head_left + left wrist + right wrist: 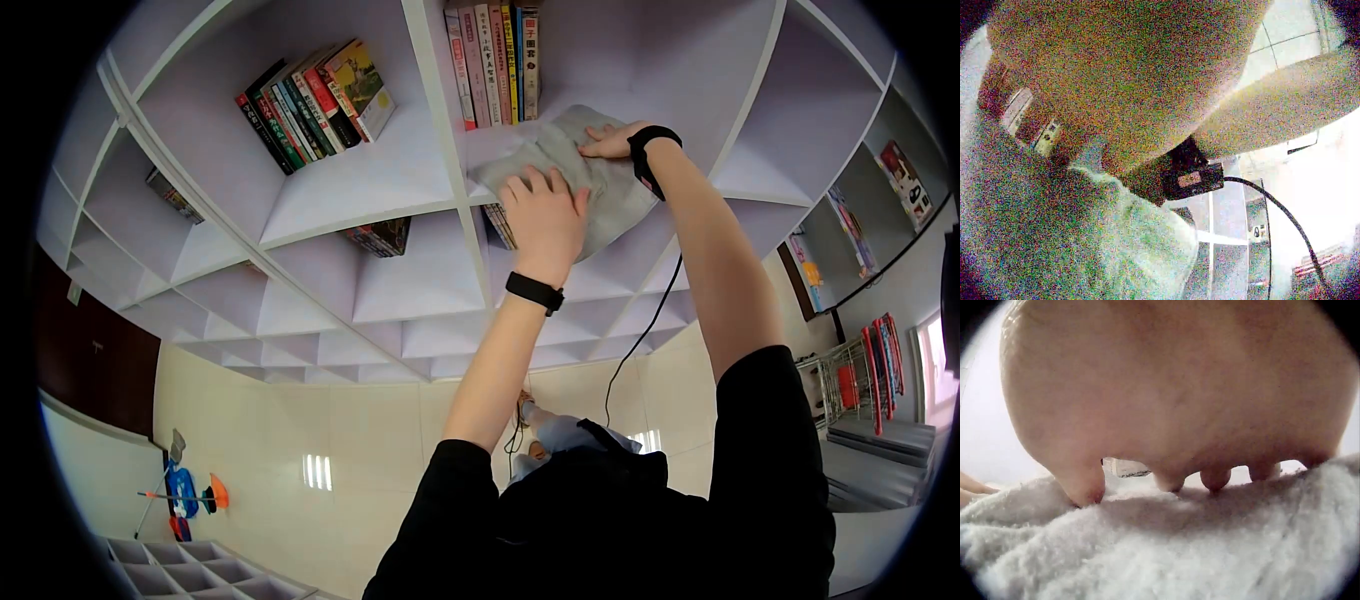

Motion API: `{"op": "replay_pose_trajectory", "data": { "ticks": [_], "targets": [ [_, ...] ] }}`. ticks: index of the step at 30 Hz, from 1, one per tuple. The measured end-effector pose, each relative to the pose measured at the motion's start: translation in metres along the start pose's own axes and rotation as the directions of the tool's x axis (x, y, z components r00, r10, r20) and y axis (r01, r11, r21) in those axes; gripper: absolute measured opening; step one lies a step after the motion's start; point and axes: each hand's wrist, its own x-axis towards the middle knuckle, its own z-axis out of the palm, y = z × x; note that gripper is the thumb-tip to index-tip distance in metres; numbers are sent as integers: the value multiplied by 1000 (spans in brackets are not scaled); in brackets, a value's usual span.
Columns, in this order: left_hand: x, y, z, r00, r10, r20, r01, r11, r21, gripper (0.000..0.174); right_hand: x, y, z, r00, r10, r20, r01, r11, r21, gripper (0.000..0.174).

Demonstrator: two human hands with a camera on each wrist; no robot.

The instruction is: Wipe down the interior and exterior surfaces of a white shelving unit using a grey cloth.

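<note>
A grey cloth (pixel 608 195) lies on a shelf compartment's floor and hangs over its front edge. My left hand (pixel 545 225) rests on the cloth's near left part, fingers spread. Farther back and to the right, my right hand (pixel 612 141) presses on the same cloth. In the right wrist view the fingertips of my right hand (pixel 1172 394) meet the fluffy cloth (pixel 1166 550) with gaps between the fingers. The left wrist view is grainy; my left hand (pixel 1104 75) is above the cloth (pixel 1141 244) there.
Upright books (pixel 495 65) stand just behind the cloth, and another row (pixel 315 105) leans in the compartment to the left. White dividers (pixel 440 120) separate the compartments. A black cable (pixel 640 345) hangs below my right arm. A wire cart (pixel 850 380) stands at right.
</note>
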Motion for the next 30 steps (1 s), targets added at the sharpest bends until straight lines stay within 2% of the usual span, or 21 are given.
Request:
{"op": "replay_pose_trajectory", "data": {
  "ticks": [3,6,9,12,15,20,24,25,30],
  "targets": [
    [5,17,-3,999,3,40,-2,1000,-15,57,11,2,-8,1000,21,14,-20,998,-60,96],
    [13,28,1,992,40,116,-22,988,-153,58,25,5,-17,999,10,31,-6,995,-104,95],
    [19,34,14,990,129,64,-117,980,-160,59,45,11,-26,998,1,65,5,996,-87,94],
    [27,41,30,991,120,51,-111,981,-158,60,51,10,-33,996,19,87,-14,998,-66,95],
    [37,48,35,974,83,212,-43,982,-183,66,60,10,-42,996,20,87,-15,998,-63,96],
    [43,38,49,965,144,221,-91,969,-231,68,112,29,-47,999,23,49,-19,996,-91,96],
    [46,34,59,958,162,236,-102,963,-249,69,122,29,-57,1000,22,21,-18,980,-199,95],
    [47,35,61,957,155,243,-96,967,-238,68,124,30,-59,1000,10,26,-7,995,-104,95],
    [57,41,61,947,130,294,-75,979,-190,66,124,27,-65,999,41,20,-39,995,-90,92]
  ]
}}
